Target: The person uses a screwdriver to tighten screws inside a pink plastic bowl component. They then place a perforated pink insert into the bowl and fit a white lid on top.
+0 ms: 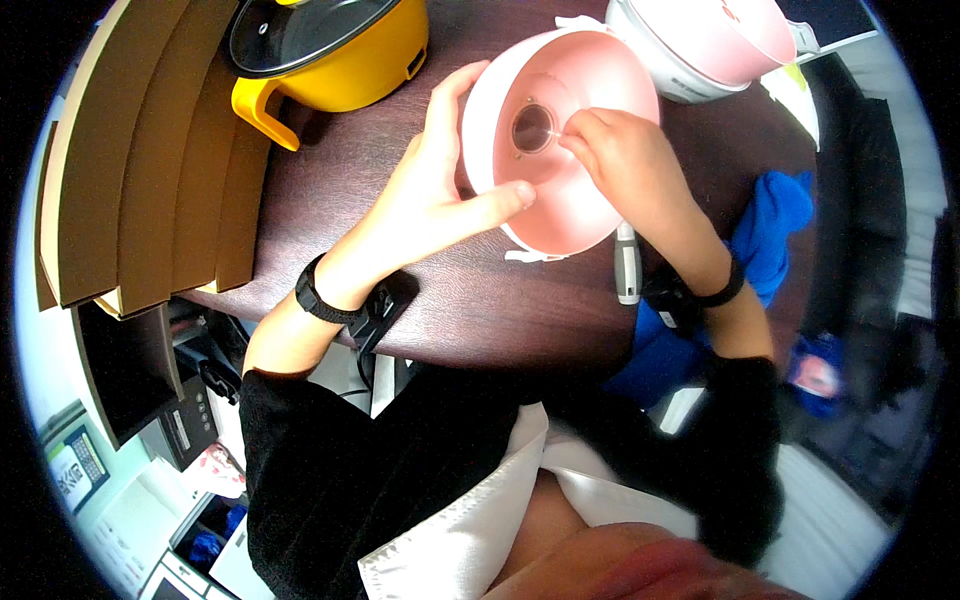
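A pink bowl-shaped shell (590, 80) with a white outside lies tilted on the table, its inside facing me. At its base is a round hole (533, 128) with a metallic rim. My left hand (450, 180) grips the shell's left side, thumb over the rim and fingers behind the outer wall. Inside the shell, my right hand (625, 150) is closed in a pinch beside the hole. Whatever its fingertips hold is too small to make out. A grey-and-white tool handle (627, 265) rests just below the shell, near my right wrist.
A yellow pot (370, 65) with a dark lid stands at the back left. At the far right is a white pot (665, 65) with a pink top. Cardboard sheets (150, 150) line the left edge. Blue cloth (775, 225) lies right; a black device (378, 318) sits at the front.
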